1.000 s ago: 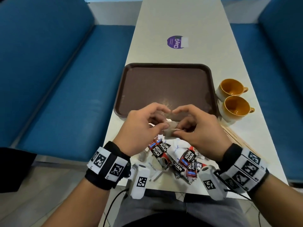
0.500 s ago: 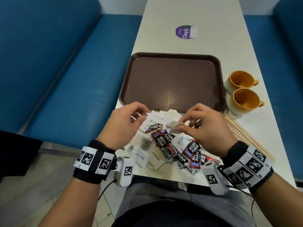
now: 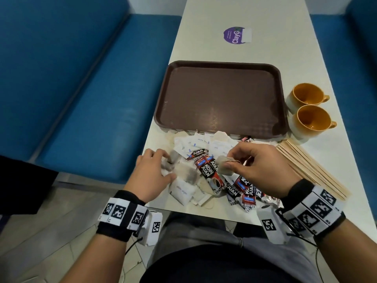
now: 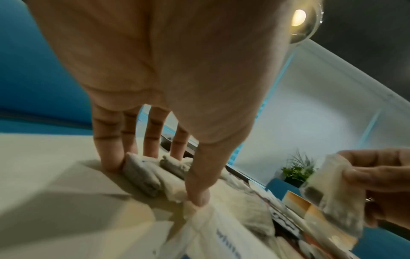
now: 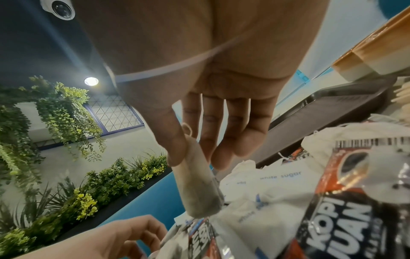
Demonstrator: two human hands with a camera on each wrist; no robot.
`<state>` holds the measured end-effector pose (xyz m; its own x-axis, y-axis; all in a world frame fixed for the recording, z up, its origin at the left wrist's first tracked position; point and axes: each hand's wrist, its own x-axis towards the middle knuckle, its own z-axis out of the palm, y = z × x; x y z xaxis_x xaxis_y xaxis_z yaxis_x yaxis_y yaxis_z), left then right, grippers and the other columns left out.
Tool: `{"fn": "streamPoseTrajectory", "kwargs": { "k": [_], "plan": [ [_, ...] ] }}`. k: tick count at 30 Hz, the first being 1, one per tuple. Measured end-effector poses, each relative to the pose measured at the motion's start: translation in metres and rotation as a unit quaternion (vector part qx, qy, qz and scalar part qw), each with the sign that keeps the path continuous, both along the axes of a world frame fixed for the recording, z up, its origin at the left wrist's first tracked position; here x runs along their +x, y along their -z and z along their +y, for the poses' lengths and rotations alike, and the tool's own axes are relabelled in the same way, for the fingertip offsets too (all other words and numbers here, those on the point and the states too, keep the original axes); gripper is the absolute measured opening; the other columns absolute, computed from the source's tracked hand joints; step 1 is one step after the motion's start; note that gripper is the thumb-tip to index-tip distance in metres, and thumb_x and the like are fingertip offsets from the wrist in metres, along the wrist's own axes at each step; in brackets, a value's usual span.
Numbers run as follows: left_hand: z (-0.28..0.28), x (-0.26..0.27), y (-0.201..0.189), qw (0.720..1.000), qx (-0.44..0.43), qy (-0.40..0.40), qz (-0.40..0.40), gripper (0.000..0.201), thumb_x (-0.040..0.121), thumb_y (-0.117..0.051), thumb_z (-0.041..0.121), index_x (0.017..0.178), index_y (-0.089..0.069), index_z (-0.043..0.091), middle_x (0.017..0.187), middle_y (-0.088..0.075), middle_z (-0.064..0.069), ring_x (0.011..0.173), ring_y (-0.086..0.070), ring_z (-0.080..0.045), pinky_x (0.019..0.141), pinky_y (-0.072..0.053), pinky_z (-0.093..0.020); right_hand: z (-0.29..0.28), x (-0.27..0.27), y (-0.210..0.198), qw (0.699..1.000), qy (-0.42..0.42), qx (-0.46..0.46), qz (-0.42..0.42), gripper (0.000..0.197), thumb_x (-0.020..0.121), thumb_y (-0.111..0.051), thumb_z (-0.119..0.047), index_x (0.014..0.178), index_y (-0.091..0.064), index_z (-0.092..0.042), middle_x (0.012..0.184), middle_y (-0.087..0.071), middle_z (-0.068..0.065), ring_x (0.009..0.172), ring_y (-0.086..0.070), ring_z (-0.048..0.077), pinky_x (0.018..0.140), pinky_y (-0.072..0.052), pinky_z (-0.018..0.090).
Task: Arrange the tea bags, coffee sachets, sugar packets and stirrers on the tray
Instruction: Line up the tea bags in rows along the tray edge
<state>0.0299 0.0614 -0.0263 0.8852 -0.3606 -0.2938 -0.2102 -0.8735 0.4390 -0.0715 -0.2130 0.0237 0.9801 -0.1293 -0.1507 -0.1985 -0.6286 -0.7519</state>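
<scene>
HEAD VIEW. Change: the two hands, joined over the tray's near rim a second ago, have parted and dropped to the pile; the camera has tipped down. The tea bag once shared now sits in the right hand [image 3: 263,170] alone, pinched by thumb and fingers, tea bag [image 3: 223,167] lifted above the heap. Left hand [image 3: 152,176] at 9 o'clock of the pile, fingers curled onto a second cluster of tea bags [image 3: 170,161]. Judgement: sorting of tea bags has begun; none placed.
Count: tray [image 3: 222,66] 1, bare, at 12 o'clock of the pile; stirrers [image 3: 310,168] one bundle at 3 o'clock, number unclear; coffee sachets [image 3: 206,167] about eight showing; sugar packets [image 3: 199,142] several, overlapped, uncountable; cups [image 3: 310,121] 2, right of the tray.

LEFT WRIST VIEW. Thumb [image 4: 197,189] and fingertips pinch two folded tea bags against the table.

RIGHT WRIST VIEW. One tea bag hangs between thumb [image 5: 173,145] and forefinger, string looped across the palm.
</scene>
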Motion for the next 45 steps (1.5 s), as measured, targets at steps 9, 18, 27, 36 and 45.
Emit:
{"fn": "streamPoseTrajectory", "kwargs": {
  "k": [9, 18, 27, 36, 45],
  "plan": [
    [-0.017, -0.009, -0.006, 0.996, -0.031, 0.030, -0.080, 0.037, 0.087, -0.071, 0.030, 0.121, -0.054, 0.031, 0.122, -0.039, 0.004, 0.115, -0.034, -0.019, 0.102, -0.041, -0.034, -0.009, -0.005, 0.003, 1.000, 0.010, -0.016, -0.007, 0.014, 0.083, -0.077, -0.045, 0.086, -0.072, -0.032, 0.080, -0.073, -0.017, 0.079, -0.064, 0.001, 0.069, -0.050, 0.022],
    [-0.036, -0.017, 0.005, 0.994, -0.041, 0.089, -0.059, 0.027, 0.084, -0.078, 0.038, 0.093, -0.056, 0.024, 0.102, -0.042, 0.008, 0.100, -0.038, -0.017, 0.090, -0.041, -0.030, -0.005, -0.004, 0.003, 1.000, -0.017, -0.012, 0.009, 0.005, 0.087, -0.079, -0.029, 0.088, -0.074, -0.029, 0.077, -0.072, -0.016, 0.081, -0.062, -0.004, 0.066, -0.042, 0.006],
    [-0.040, -0.020, -0.028, 0.971, -0.227, 0.053, -0.046, 0.013, 0.096, -0.070, 0.032, 0.088, -0.064, 0.024, 0.087, -0.064, 0.014, 0.079, -0.059, -0.005, 0.069, -0.042, -0.012, 0.002, -0.004, -0.001, 0.998, 0.034, 0.002, -0.057, 0.008, 0.090, -0.075, -0.030, 0.083, -0.072, -0.033, 0.083, -0.069, -0.019, 0.086, -0.060, -0.006, 0.068, -0.042, 0.006],
    [-0.062, -0.028, -0.034, 0.948, -0.314, 0.042, -0.011, 0.005, 0.098, -0.068, 0.023, 0.098, -0.063, 0.022, 0.075, -0.074, 0.009, 0.066, -0.065, -0.010, 0.066, -0.051, -0.025, 0.011, -0.005, -0.008, 0.995, -0.063, 0.073, -0.039, 0.007, 0.084, -0.084, -0.025, 0.086, -0.077, -0.026, 0.084, -0.073, -0.012, 0.078, -0.067, 0.007, 0.074, -0.052, 0.021],
    [-0.065, -0.036, -0.027, 0.916, -0.390, 0.053, 0.076, 0.013, 0.103, -0.059, 0.030, 0.102, -0.068, 0.021, 0.079, -0.073, -0.002, 0.074, -0.072, -0.024, 0.077, -0.060, -0.046, 0.008, -0.004, 0.007, 0.985, 0.035, 0.167, -0.029, 0.039, 0.076, -0.090, -0.016, 0.104, -0.066, -0.029, 0.078, -0.072, -0.003, 0.073, -0.069, 0.020, 0.074, -0.059, 0.035]
  ]
}}
